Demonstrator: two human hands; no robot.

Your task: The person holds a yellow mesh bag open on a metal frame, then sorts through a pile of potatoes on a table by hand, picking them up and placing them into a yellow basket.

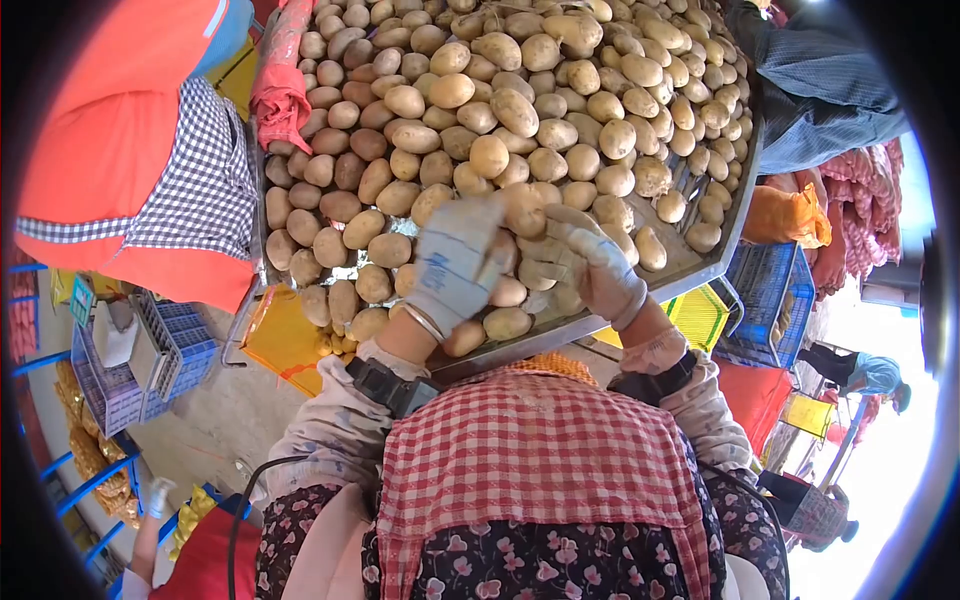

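A broad metal tray (700, 275) is heaped with potatoes (515, 112). Over its near edge reach both my hands, in pale work gloves. My left hand (455, 262) has blurred fingertips close to a round potato (523, 210); whether they grip it does not show. On the other side of that potato is my right hand (607, 272), its bent fingers smeared by motion above more potatoes. Dark bands (385, 388) sit on both wrists over my sleeves.
A person in an orange garment and checked apron (200, 180) is at the left; dark clothing of another (825, 85) is at the upper right. Blue crates (760, 300) stand right of the tray, with net sacks (860, 200) behind. A yellow container (285, 335) is below left.
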